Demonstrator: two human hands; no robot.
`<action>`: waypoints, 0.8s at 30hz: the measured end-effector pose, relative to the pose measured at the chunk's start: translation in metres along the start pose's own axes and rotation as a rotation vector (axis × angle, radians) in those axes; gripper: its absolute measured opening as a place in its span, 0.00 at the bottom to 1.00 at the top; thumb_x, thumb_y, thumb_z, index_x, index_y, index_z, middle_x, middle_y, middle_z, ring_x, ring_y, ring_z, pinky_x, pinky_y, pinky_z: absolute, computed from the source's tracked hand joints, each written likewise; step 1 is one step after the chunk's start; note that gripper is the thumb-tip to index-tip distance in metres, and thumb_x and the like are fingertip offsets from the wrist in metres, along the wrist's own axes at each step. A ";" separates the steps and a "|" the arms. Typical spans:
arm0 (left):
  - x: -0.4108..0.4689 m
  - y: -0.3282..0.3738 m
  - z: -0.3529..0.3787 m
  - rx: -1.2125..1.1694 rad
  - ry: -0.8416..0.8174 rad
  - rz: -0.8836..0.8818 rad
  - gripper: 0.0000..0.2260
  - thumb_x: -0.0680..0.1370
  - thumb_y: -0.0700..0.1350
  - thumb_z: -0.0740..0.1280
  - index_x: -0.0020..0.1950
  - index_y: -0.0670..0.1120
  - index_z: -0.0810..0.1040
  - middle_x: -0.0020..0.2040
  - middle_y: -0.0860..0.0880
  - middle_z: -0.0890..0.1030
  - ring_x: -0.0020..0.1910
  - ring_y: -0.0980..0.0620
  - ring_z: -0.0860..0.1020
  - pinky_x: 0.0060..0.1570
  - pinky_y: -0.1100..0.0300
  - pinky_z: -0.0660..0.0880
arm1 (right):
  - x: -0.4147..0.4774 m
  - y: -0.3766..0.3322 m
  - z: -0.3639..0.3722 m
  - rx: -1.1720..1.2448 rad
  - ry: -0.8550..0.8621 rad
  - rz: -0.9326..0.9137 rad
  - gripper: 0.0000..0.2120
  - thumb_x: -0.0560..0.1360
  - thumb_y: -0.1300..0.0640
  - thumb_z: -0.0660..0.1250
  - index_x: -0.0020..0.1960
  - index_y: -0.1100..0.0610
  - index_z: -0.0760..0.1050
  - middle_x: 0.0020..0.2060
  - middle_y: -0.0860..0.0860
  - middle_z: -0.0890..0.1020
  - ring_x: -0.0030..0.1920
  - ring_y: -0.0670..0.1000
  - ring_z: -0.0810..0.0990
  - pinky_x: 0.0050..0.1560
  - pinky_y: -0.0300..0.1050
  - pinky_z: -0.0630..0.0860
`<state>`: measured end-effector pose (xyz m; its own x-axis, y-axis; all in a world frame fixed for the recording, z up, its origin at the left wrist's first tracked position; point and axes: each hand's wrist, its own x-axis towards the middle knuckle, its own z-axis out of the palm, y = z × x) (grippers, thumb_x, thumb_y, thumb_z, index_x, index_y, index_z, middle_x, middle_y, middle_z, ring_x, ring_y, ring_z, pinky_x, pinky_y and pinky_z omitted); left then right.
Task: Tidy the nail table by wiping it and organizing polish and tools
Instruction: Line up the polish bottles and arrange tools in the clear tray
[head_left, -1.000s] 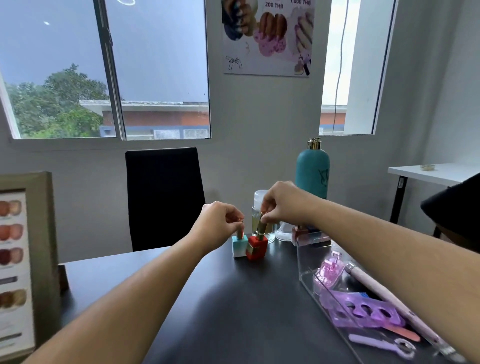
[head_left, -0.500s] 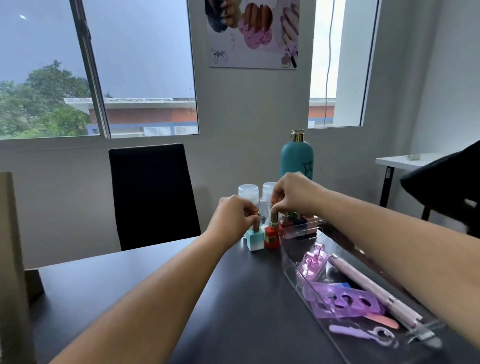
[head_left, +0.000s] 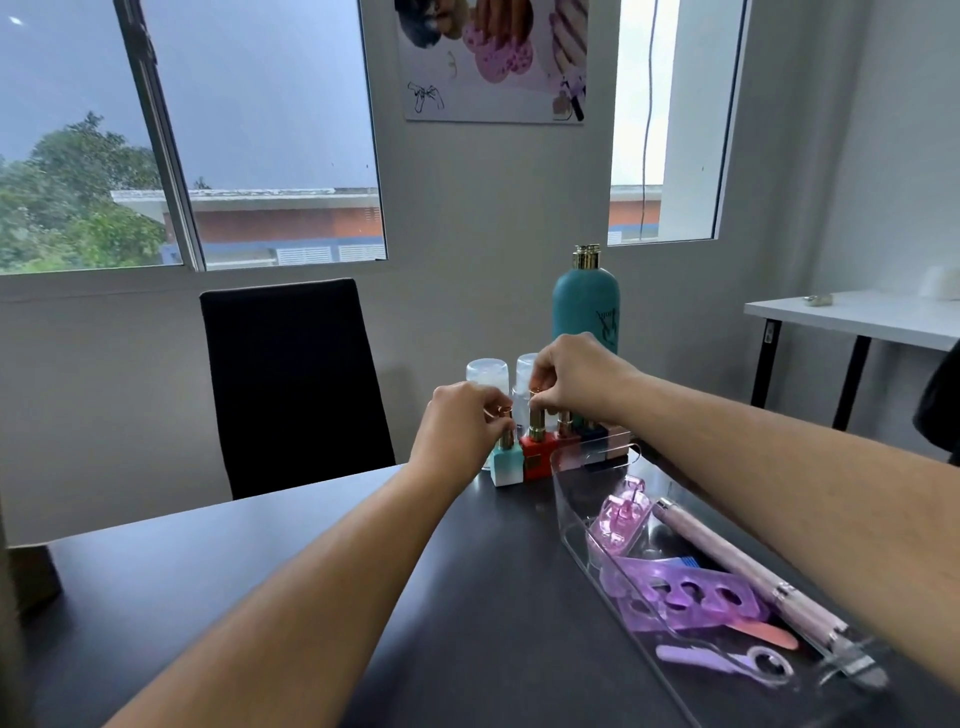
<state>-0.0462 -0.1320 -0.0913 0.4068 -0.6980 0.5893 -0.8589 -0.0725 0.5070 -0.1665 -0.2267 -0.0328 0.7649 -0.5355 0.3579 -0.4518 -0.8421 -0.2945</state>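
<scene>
A row of nail polish bottles stands at the far edge of the dark table (head_left: 467, 597). My left hand (head_left: 462, 426) pinches the gold cap of the light teal polish bottle (head_left: 506, 465) at the row's left end. My right hand (head_left: 576, 379) grips the cap of the red polish bottle (head_left: 537, 454) beside it. A pink bottle (head_left: 566, 439) and a dark blue one (head_left: 595, 434) continue the row to the right. A clear acrylic tray (head_left: 571, 499) holds purple toe separators (head_left: 685, 597), a pink nail drill pen (head_left: 743, 566) and small tools.
A tall teal bottle (head_left: 586, 301) and two clear capped bottles (head_left: 485, 371) stand behind the polish row. A black chair (head_left: 291, 384) faces the table's far side. A white side table (head_left: 857, 314) is at the right. A framed display edge sits at far left.
Both hands have slid the teal and red bottles to the right, up against the row by the tray. The view has shifted right and the framed colour chart has left the picture.
</scene>
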 end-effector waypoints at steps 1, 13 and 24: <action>0.000 0.000 0.000 0.001 -0.003 0.002 0.07 0.70 0.40 0.73 0.47 0.45 0.84 0.40 0.48 0.84 0.38 0.52 0.81 0.47 0.56 0.79 | 0.000 0.000 0.001 -0.001 0.007 0.002 0.06 0.70 0.58 0.74 0.45 0.59 0.82 0.41 0.52 0.84 0.44 0.50 0.82 0.53 0.48 0.79; 0.004 -0.003 0.002 0.000 0.006 0.006 0.07 0.69 0.41 0.73 0.47 0.46 0.83 0.40 0.49 0.84 0.37 0.55 0.79 0.45 0.59 0.78 | -0.002 0.000 0.004 -0.006 0.012 0.001 0.08 0.71 0.57 0.73 0.49 0.57 0.79 0.39 0.47 0.79 0.44 0.49 0.80 0.54 0.49 0.78; -0.036 0.023 -0.023 -0.139 0.184 0.012 0.03 0.71 0.47 0.72 0.42 0.50 0.80 0.38 0.52 0.80 0.35 0.60 0.77 0.42 0.66 0.74 | -0.055 0.002 -0.047 0.041 0.174 0.020 0.10 0.70 0.52 0.73 0.49 0.55 0.80 0.36 0.43 0.79 0.39 0.41 0.78 0.37 0.27 0.69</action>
<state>-0.0735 -0.0917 -0.0865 0.4576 -0.5557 0.6941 -0.8179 0.0431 0.5737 -0.2311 -0.2015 -0.0116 0.6636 -0.5581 0.4981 -0.4446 -0.8297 -0.3374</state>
